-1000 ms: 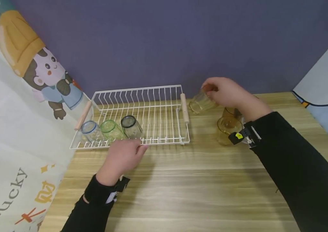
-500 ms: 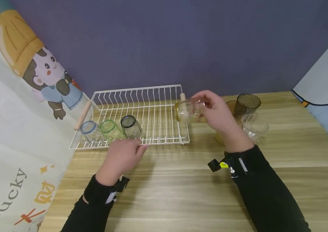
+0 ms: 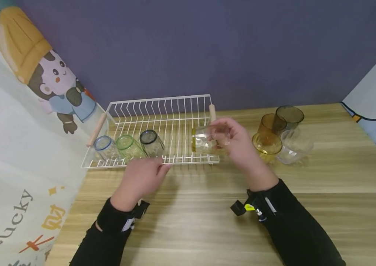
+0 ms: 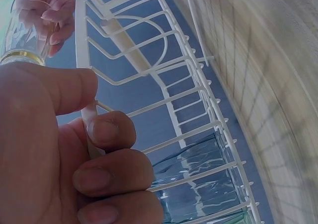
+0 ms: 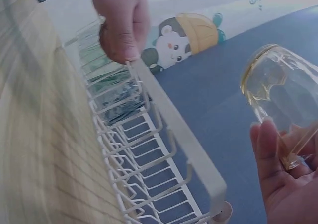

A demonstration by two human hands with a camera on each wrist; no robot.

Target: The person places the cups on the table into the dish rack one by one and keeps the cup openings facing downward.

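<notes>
And here, the front rail of a white wire rack with pale wooden handles (image 3: 160, 98) is gripped by the left hand (image 3: 142, 177), its fingers curled and clamped round the metal. Over at the rack's right end, a clear faceted glass with a yellow band (image 3: 202, 139) is held sideways by the right hand (image 3: 237, 144), pinched between thumb and fingers, its banded end pointed left. In the right wrist view, it is seen held apart from the rack. Inside the rack, towards its front left, three are lined up: a clear glass with a blue ring (image 3: 108, 149), a clear glass with a green ring (image 3: 130, 148) and a clear glass with a black ring (image 3: 153, 146). To the rack's right, four are clustered: a yellow glass tumbler (image 3: 267, 144), a brown glass tumbler (image 3: 272, 123), a smoky dark glass tumbler (image 3: 291, 116) and a colourless glass tumbler (image 3: 295, 146).
</notes>
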